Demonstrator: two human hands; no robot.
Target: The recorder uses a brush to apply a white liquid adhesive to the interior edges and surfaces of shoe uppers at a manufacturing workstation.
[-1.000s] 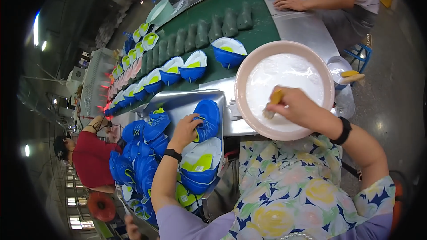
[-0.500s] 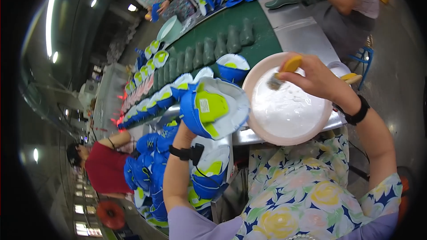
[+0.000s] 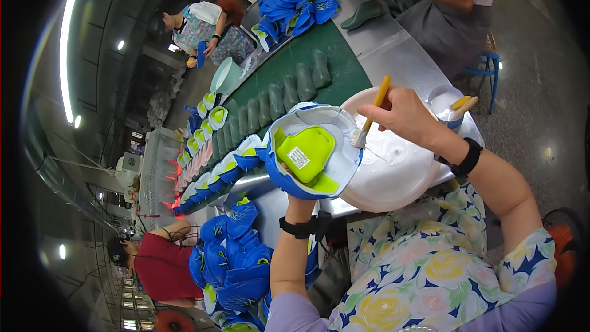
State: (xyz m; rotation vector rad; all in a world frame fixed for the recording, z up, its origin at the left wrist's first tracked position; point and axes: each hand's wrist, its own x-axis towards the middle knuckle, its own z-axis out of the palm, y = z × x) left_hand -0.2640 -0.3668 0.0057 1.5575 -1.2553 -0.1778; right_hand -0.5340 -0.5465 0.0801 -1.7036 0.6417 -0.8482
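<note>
My left hand [image 3: 300, 208] holds up a blue shoe upper [image 3: 278, 175] from below, and most of its fingers are hidden behind it. The upper's white lining and yellow-green insole with a white label face up. In my right hand [image 3: 402, 117] is a brush [image 3: 376, 106] with a yellow handle, gripped between thumb and fingers. Its whitish bristles point down at the edge of the upper's lining; whether they touch it I cannot tell. Beneath the brush and partly behind the upper stands a wide pale basin [image 3: 393, 175] of white liquid.
Right of the basin is a small pot [image 3: 444, 101] with yellow-handled brushes. A green belt [image 3: 344, 61] carries dark shoe lasts [image 3: 276, 101] and rows of uppers. Blue uppers [image 3: 236, 264] pile up at my left. Co-workers are at the far right, far left and left.
My right hand has tipped the brush upright and brought it from over the basin's liquid to the upper's edge. The upper has moved right, partly over the basin's rim.
</note>
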